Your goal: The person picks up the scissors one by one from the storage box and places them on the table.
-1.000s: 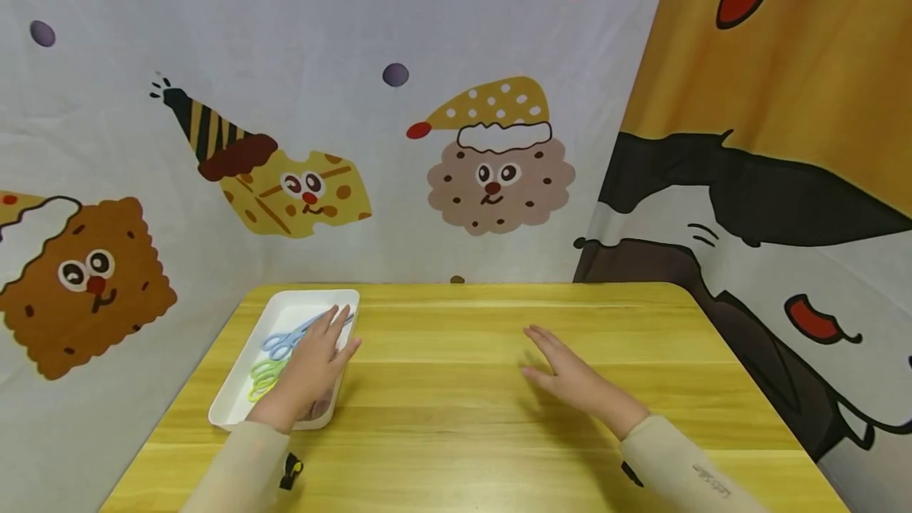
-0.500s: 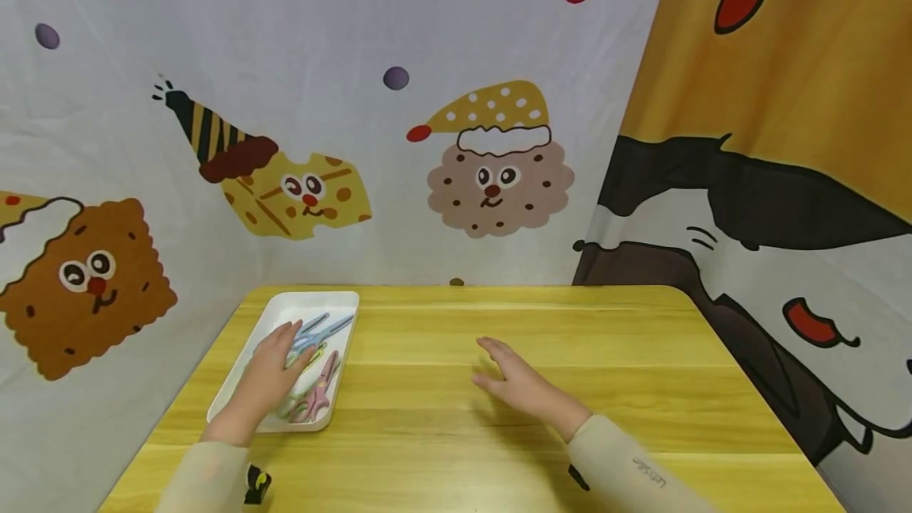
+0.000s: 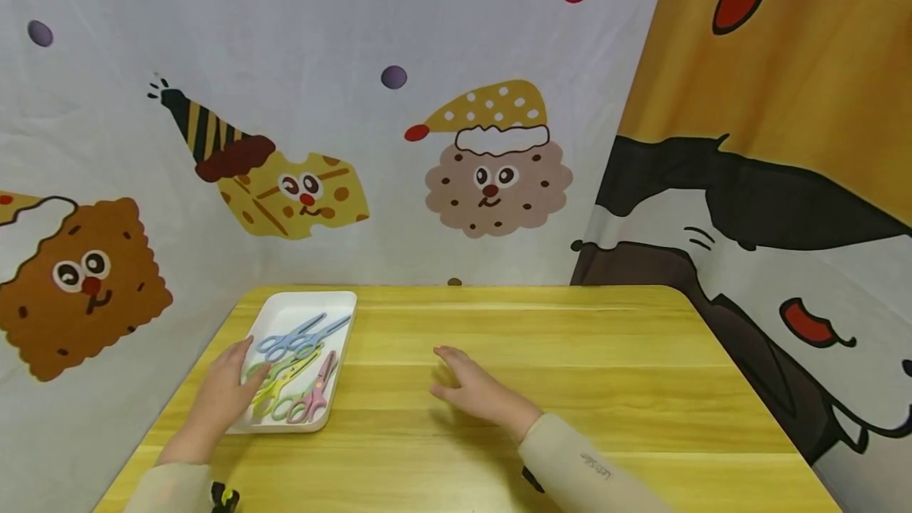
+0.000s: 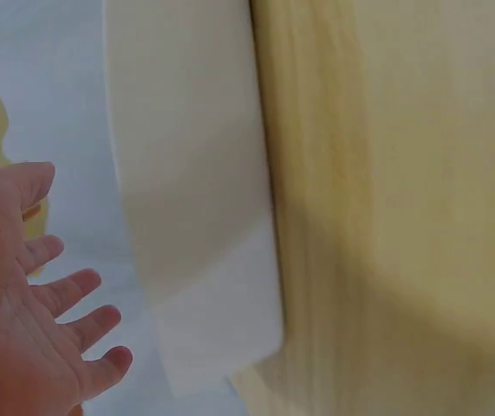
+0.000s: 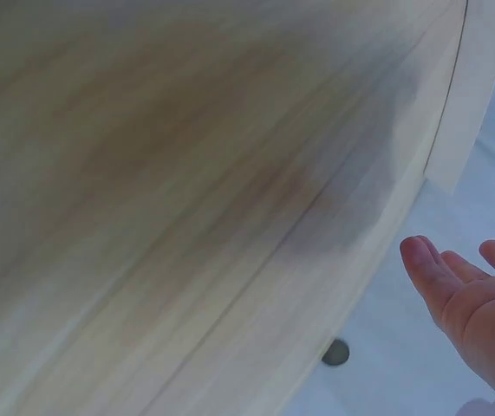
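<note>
Left grip [image 3: 219, 393]: a bare hand in a cream sleeve, hovering at the left long side of the tray; fingers spreading loosely, thumb leaning over the rim, pinching nothing; whether the skin is touching the rim, I cannot tell
Right grip [image 3: 486, 396]: fingers and thumb standing apart, holding nothing; hanging above the bare wood to the right of the tray, well apart from it
Shallow white rectangular tray [image 3: 302, 304]: sitting flat on the yellow wood-grain desk [image 3: 570, 347], towards its left edge; probably plastic
Tray's heft: likely staying light even with its load; walls probably stiff, perhaps flexing a little, hardly fragile
Tray's surface: looking smooth, so possibly slippery under dry fingers; loose scissors may be sliding if it tilts
Where to hold: the two long rims, opposite each other near mid-length; one side alone would be inviting a tip
Tray's look: plain white, corners rounding, walls low
Scissors inside: two light blue pairs [image 3: 290, 340] lying towards the far end, blades pointing far right; a yellow pair [image 3: 287, 381] lying slantwise in the middle among green handles [image 3: 283, 408]; a pink pair [image 3: 317, 394] lying along the right wall, handles nearest the wearer
</note>
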`<state>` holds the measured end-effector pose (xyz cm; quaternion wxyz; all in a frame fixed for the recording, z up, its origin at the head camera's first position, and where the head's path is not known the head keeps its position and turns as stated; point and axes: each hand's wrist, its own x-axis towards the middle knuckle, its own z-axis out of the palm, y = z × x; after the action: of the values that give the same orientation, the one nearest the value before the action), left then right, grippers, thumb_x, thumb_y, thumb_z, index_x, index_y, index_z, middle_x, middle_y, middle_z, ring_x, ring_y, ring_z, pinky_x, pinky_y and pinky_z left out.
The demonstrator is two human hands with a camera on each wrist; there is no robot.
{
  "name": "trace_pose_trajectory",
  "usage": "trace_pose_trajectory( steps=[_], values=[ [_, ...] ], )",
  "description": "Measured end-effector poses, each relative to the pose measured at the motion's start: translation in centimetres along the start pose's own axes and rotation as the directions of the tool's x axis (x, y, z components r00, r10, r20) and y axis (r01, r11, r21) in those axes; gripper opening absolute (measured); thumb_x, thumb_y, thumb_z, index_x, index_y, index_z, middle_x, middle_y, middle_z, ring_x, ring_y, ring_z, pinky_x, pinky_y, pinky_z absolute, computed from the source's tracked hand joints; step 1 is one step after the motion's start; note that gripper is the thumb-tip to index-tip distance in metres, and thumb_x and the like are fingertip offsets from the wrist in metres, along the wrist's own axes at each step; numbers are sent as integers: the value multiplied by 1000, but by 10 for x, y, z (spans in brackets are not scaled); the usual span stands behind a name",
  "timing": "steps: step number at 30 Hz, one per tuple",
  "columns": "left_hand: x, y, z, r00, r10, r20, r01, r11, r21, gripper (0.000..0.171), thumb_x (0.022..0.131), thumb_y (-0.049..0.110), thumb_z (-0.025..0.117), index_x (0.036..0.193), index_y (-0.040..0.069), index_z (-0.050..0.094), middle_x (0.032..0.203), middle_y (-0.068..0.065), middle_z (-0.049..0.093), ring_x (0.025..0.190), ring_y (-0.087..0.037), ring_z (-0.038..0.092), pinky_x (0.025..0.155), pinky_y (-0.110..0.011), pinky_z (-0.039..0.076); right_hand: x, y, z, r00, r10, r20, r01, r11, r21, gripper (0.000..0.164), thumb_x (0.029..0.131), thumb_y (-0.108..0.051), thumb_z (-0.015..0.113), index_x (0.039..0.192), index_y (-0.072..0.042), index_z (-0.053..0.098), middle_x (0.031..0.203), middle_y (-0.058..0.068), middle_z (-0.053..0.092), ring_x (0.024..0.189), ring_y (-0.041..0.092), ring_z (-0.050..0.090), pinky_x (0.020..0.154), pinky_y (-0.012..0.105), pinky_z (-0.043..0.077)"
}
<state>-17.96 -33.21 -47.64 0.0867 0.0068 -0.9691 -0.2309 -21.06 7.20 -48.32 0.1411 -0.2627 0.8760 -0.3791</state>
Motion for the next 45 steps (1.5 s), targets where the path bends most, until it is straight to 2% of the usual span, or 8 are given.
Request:
trace_pose_trajectory(
  steps=[12,17,21,28,32,36,41,45],
  values=[
    [-9,-28,-6,981,-163,107,168,985,-40,74,99,36,44,143,-15,15,139,-44,20,125,-59,21,101,-69,21,22,-24,34,997,74,22,-77,985,153,67,93,-36,58,148,-9,30,150,14,32,127,34,44,101,48,43],
    [-10,-37,-10,977,-158,146,167,985,-52,68,101,33,39,140,-19,19,130,-45,31,116,-57,36,94,-66,33,32,-38,48,992,124,-11,-117,964,239,65,91,-33,61,146,-9,34,145,13,40,121,33,50,91,45,49],
    [-11,-41,-9,970,-184,158,199,976,-84,60,101,26,36,138,-21,23,127,-43,37,110,-54,44,90,-61,40,42,-52,57,984,174,-41,-152,933,327,64,90,-30,63,144,-10,36,142,11,43,116,30,52,87,42,51],
    [-11,-49,-5,929,-321,184,345,931,-117,55,101,26,32,140,-14,28,134,-38,35,119,-52,37,98,-61,34,59,-74,80,952,291,-94,-219,863,455,63,87,-24,66,142,-7,40,138,12,47,122,36,48,95,51,45],
    [-11,-53,-3,918,-359,171,383,914,-137,51,100,22,33,139,-11,32,136,-35,35,120,-51,37,99,-61,32,67,-85,94,927,350,-132,-240,827,508,62,83,-19,69,139,-6,44,134,12,50,115,34,52,94,49,46],
    [-11,-55,-1,919,-368,145,388,909,-153,47,100,19,34,137,-9,36,136,-35,37,121,-51,37,99,-61,32,77,-96,107,909,382,-166,-239,806,542,61,80,-14,70,135,-3,48,130,15,53,107,33,56,91,46,49],
    [-10,-52,1,912,-394,112,408,896,-174,44,100,16,35,137,-7,38,135,-34,38,121,-50,37,100,-61,33,86,-105,121,901,384,-202,-223,809,544,58,76,-7,71,130,2,51,124,18,56,107,33,56,88,42,51],
    [-11,-49,2,909,-407,85,416,889,-192,42,100,14,36,135,-8,40,134,-34,39,120,-49,38,100,-60,33,90,-111,129,896,391,-213,-220,805,551,54,75,-2,71,126,2,55,118,17,59,92,26,59,71,34,54]
  ],
)
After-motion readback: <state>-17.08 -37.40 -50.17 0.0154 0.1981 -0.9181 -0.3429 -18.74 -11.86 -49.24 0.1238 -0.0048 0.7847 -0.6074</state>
